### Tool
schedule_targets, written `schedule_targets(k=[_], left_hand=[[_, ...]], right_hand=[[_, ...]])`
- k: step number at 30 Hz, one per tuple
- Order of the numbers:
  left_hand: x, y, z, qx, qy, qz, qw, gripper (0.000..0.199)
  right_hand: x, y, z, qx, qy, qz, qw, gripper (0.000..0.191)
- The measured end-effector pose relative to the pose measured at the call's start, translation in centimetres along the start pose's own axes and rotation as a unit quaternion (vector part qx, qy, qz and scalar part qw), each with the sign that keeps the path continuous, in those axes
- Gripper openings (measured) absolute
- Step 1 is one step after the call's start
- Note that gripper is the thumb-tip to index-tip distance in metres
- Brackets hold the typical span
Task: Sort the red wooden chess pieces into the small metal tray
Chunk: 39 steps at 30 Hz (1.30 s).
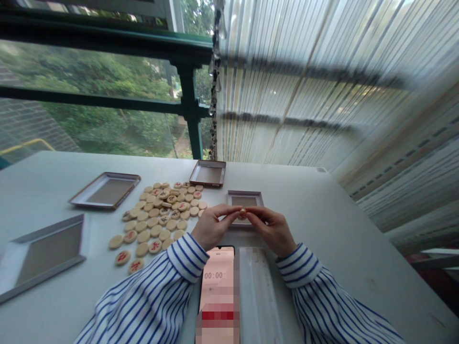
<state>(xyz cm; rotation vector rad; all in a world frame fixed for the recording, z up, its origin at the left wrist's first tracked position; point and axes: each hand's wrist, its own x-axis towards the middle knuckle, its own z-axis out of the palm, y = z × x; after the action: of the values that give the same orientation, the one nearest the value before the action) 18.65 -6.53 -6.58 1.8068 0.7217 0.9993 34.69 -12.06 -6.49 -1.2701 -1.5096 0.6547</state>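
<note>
Between the fingertips of both hands is one small round Chinese chess piece, its marked face turned toward me. My left hand pinches it from the left, and my right hand pinches it from the right. Both hands are over a small shallow box lid, which they partly cover. To the left, many similar wooden pieces lie spread and partly heaped on the white table; some show red or black characters, others are blank side up. My left sleeve hides part of the spread.
Three more shallow trays stand around the pieces: one at the back, one at the back left, one at the near left. A phone and a clear plastic case lie before me. A string curtain hangs behind the table.
</note>
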Motion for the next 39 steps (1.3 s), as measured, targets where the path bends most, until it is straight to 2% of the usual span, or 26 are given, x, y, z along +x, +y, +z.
schedule_targets(k=[7,10,15,22,30,39], left_hand=[[-0.09,-0.21,0.10,0.010,0.008,-0.010,1.000,0.025],[-0.13,-0.23,0.07,0.012,0.012,-0.032,0.999,0.028],[-0.16,-0.15,0.10,0.000,0.001,-0.034,0.999,0.030],[-0.13,-0.02,0.20,-0.030,0.012,-0.063,0.998,0.028],[-0.02,-0.15,0.10,-0.035,0.018,-0.071,0.997,0.026],[-0.06,-0.49,0.12,-0.035,-0.001,-0.074,0.997,0.028]], right_hand=[[0.03,0.10,0.03,0.031,-0.001,0.010,0.999,0.020],[0.09,0.00,-0.05,0.038,0.013,0.015,0.999,0.020],[0.14,-0.04,-0.03,0.040,0.037,0.026,0.998,0.020],[0.02,0.28,0.16,0.021,0.028,0.015,0.999,0.021],[-0.17,0.17,-0.08,-0.061,0.002,-0.041,0.997,0.025],[-0.07,0.30,-0.34,-0.119,-0.018,-0.113,0.986,0.027]])
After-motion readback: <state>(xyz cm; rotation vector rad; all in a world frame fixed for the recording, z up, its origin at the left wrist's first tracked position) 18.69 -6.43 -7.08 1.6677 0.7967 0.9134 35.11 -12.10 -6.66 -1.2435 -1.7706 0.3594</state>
